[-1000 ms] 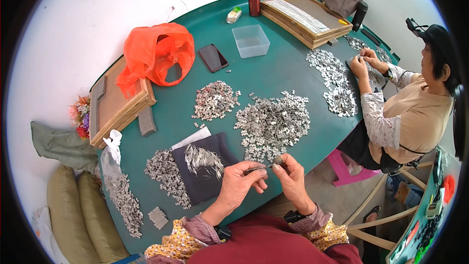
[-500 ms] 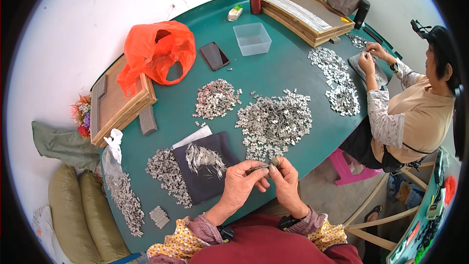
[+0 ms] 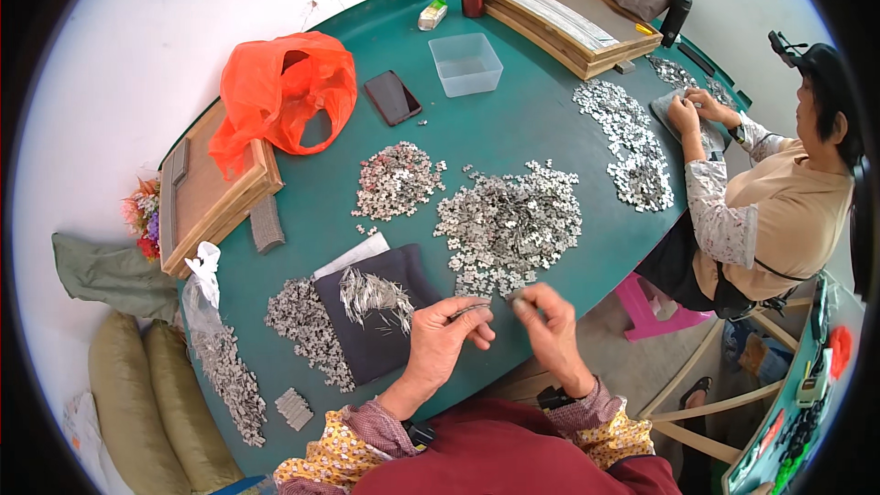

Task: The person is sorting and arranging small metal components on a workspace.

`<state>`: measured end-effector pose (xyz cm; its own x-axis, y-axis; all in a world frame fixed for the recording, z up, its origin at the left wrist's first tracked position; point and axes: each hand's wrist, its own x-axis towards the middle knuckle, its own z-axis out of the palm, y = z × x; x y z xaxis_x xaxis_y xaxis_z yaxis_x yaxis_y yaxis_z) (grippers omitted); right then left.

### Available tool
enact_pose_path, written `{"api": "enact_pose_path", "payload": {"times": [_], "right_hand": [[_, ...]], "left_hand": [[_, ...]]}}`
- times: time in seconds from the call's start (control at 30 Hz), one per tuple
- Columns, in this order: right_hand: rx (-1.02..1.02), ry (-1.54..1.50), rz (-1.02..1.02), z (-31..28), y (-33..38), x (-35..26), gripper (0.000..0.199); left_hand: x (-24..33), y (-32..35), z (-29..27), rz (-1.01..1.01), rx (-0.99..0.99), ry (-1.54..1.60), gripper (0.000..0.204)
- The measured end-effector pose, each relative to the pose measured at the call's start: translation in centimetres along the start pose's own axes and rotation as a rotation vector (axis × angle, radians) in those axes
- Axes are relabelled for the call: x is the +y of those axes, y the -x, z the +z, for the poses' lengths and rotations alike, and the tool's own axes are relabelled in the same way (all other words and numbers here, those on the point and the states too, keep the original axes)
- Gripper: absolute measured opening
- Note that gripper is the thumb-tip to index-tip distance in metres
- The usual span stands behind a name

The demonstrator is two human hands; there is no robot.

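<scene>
My left hand pinches a thin, dark grey strip between thumb and forefinger; it looks like small metal pieces in a row. A short gap to the right, my right hand has thumb and forefinger pressed together; whatever is in that pinch is too small to make out. Just beyond both hands spreads a large heap of small silver-grey notched pieces. Left of my left hand, a bundle of thin metal pins lies on a folded dark cloth, with another grey heap beside it.
A smaller heap, a phone and a clear plastic box lie farther off. An orange bag rests on a wooden frame at left. At right, a co-worker handles pieces near a pink stool.
My hands have come apart: the right has moved rightward off the strip, which stays in my left. The whole view has shifted slightly. The co-worker's hands have moved a little.
</scene>
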<state>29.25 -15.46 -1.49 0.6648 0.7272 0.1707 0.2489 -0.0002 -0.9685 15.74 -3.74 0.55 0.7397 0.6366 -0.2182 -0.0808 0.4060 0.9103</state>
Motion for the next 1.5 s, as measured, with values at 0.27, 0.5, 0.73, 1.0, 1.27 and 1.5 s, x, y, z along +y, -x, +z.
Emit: {"api": "enact_pose_path", "payload": {"times": [0.27,0.5,0.73,1.0,1.27,1.5], "right_hand": [[0.024,0.583,-0.225,-1.7,-0.9,2.1,0.008],[-0.069,0.83,-0.416,-0.4,-0.7,2.0,0.014],[-0.039,0.806,-0.374,-0.1,-1.2,2.2,0.009],[-0.088,-0.106,0.281,0.1,-0.6,-0.7,0.009],[-0.047,-0.173,0.158,2.2,0.4,-1.2,0.009],[-0.042,-0.063,0.032,2.6,0.6,-1.2,0.005]], "left_hand": [[-0.3,-0.2,-1.6,-0.091,0.011,0.014,0.017],[-0.3,-0.2,-1.9,-0.128,0.003,0.0,0.019],[-0.4,-0.2,-2.2,-0.145,-0.01,-0.021,0.017],[0.6,-0.3,-0.6,-0.106,-0.065,-0.057,0.017],[1.3,0.1,0.1,-0.031,-0.094,-0.061,0.016],[1.1,0.2,-0.3,-0.008,-0.098,-0.078,0.015]]}}
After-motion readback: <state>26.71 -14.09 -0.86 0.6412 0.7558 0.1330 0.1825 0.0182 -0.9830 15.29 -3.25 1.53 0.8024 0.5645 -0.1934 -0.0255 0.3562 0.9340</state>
